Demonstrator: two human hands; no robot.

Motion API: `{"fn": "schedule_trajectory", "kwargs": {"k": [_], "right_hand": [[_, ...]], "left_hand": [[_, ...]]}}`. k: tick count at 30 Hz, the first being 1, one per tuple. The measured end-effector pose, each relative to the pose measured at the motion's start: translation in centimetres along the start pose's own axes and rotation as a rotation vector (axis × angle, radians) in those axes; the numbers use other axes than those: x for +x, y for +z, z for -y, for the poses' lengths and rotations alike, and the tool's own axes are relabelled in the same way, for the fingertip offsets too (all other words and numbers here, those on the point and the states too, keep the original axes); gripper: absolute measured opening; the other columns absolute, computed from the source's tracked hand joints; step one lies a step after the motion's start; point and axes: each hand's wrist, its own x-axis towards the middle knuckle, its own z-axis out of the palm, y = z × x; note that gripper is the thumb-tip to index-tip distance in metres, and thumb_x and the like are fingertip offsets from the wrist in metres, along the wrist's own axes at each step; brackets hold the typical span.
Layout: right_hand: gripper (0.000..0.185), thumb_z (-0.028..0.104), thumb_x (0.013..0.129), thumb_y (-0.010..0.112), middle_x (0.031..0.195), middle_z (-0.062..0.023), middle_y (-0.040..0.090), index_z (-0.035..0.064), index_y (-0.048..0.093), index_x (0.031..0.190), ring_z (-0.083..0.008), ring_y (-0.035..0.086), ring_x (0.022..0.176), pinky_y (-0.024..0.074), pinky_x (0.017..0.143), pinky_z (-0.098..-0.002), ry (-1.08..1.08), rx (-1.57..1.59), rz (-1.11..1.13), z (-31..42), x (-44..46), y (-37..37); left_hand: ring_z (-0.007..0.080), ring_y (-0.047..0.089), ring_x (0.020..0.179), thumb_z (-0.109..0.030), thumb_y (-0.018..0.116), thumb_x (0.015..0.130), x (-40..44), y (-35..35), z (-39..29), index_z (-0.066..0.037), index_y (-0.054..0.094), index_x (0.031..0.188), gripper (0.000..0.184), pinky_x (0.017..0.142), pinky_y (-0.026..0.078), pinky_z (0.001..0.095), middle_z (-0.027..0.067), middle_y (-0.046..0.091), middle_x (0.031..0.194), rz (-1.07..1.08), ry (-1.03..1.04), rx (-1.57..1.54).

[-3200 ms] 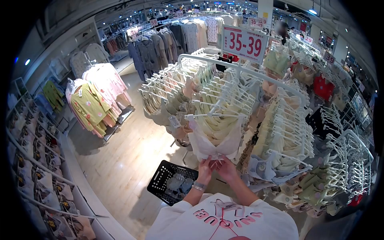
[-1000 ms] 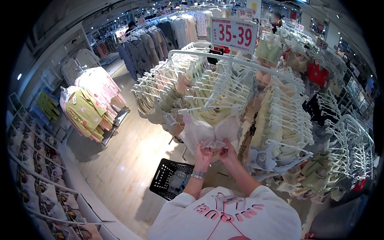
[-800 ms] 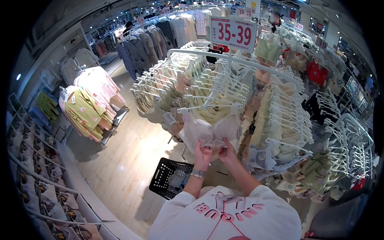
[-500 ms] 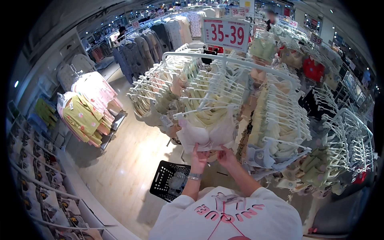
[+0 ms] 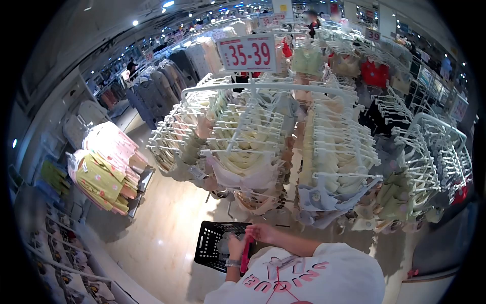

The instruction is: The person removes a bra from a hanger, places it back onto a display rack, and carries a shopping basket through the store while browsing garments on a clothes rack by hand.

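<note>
My right hand (image 5: 260, 233) is closed at the upper end of a bright pink strap or handle (image 5: 246, 254), above the right side of a black perforated basket (image 5: 206, 247). Over the basket's right part is my left hand (image 5: 236, 247), just left of the pink piece; its finger pose is too small to make out. Pale grey items (image 5: 223, 245) lie inside the basket, partly behind my left hand. The white-pink bra (image 5: 238, 175) hangs at the front of the middle rack row, apart from both hands.
Racks with hanging bras (image 5: 336, 147) stand ahead, under a 35-39 sign (image 5: 248, 53). Green and pink garments (image 5: 104, 177) hang at left, and shelves (image 5: 61, 248) line the lower left. Two people are far back, one at left (image 5: 131, 69) and one near the top (image 5: 313, 24).
Both hands have let go of the white-pink bra and moved down to the basket. The bra now hangs freely. The view has shifted, and the pink strap has come into sight.
</note>
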Motion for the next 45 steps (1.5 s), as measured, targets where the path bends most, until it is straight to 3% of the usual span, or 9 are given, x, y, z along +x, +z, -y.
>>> {"fn": "schedule_trajectory", "kwargs": {"k": [2,5,15,23,26,29,32,35,45], "right_hand": [[0.025,0.019,0.091,0.051,0.107,-0.0067,0.065,0.0062,0.059,0.111,-0.0142,0.061,0.084,0.0496,0.078,-0.0289,0.076,-0.091,-0.067,-1.0,-0.4,0.7],[0.026,0.021,0.092,0.050,0.108,-0.0056,0.064,0.0066,0.059,0.112,-0.0136,0.060,0.087,0.0473,0.081,-0.0283,0.055,-0.184,-0.026,-2.0,-1.3,0.7],[0.026,0.022,0.093,0.049,0.101,-0.0031,0.065,0.0060,0.061,0.110,-0.0120,0.058,0.087,0.0456,0.081,-0.0259,0.093,-0.217,-0.009,-5.5,-5.6,-1.6],[0.023,0.020,0.094,0.047,0.097,-0.0022,0.065,0.0078,0.062,0.105,-0.0113,0.057,0.086,0.0450,0.079,-0.0261,0.025,-0.232,-0.072,-7.6,-11.0,-5.6],[0.023,0.023,0.094,0.048,0.097,-0.0025,0.064,0.0082,0.064,0.102,-0.0114,0.057,0.087,0.0442,0.079,-0.0247,-0.189,-0.435,-0.189,-8.6,-12.5,-6.2],[0.021,0.024,0.089,0.055,0.101,-0.0035,0.063,0.0075,0.064,0.098,-0.0166,0.055,0.098,0.0411,0.087,-0.0332,-0.673,-0.919,-0.131,-9.8,-12.4,-7.1],[0.020,0.023,0.084,0.058,0.104,-0.0040,0.060,0.0062,0.064,0.092,-0.0224,0.049,0.109,0.0335,0.095,-0.0454,-1.169,-1.759,-0.379,-10.6,-15.1,-6.4],[0.019,0.027,0.080,0.059,0.102,-0.0037,0.058,0.0091,0.066,0.083,-0.0240,0.044,0.112,0.0278,0.096,-0.0536,-1.216,-1.910,-0.417,-11.4,-15.8,-8.5],[0.018,0.023,0.080,0.058,0.090,-0.0060,0.056,0.0069,0.065,0.079,-0.0256,0.047,0.107,0.0278,0.097,-0.0543,-1.261,-1.912,-0.472,-12.5,-17.7,-8.8]], "left_hand": [[0.0316,0.066,0.088,-0.038,0.067,0.079,-2.0,1.4,2.0,0.005,0.061,0.099,0.048,0.072,0.051,0.0383,0.0210,0.066,0.089,0.383,-0.046,-0.028],[0.0291,0.068,0.075,-0.040,0.064,0.081,-3.5,3.8,3.2,0.002,0.062,0.092,0.043,0.063,0.051,0.0373,0.0168,0.067,0.076,0.286,-0.297,-0.114],[0.0411,0.063,0.075,-0.036,0.063,0.078,-8.7,4.0,1.8,-0.005,0.059,0.090,0.034,0.064,0.050,0.0500,0.0209,0.064,0.078,0.032,0.093,0.037],[0.0421,0.062,0.071,-0.028,0.062,0.078,-15.5,3.9,-3.1,-0.003,0.058,0.088,0.027,0.063,0.049,0.0508,0.0232,0.064,0.075,0.090,-0.048,0.175],[0.0412,0.062,0.070,-0.029,0.061,0.079,-18.4,4.6,-3.3,-0.004,0.058,0.091,0.028,0.062,0.049,0.0505,0.0212,0.064,0.074,0.099,-0.022,0.193],[0.0411,0.062,0.070,-0.028,0.060,0.080,-20.8,5.7,-2.7,-0.004,0.058,0.091,0.027,0.062,0.049,0.0508,0.0210,0.063,0.073,0.121,0.046,0.147],[0.0412,0.061,0.071,-0.028,0.060,0.080,-21.9,6.5,-2.2,-0.004,0.057,0.088,0.026,0.063,0.048,0.0510,0.0217,0.062,0.072,0.162,0.116,0.121],[0.0417,0.060,0.070,-0.028,0.060,0.079,-23.0,7.4,-2.2,-0.002,0.056,0.083,0.026,0.063,0.047,0.0515,0.0227,0.061,0.071,0.181,0.170,0.069],[0.0426,0.060,0.072,-0.026,0.059,0.077,-24.3,7.0,-3.3,-0.001,0.055,0.083,0.026,0.065,0.047,0.0518,0.0239,0.061,0.073,0.228,0.163,0.057]]}}
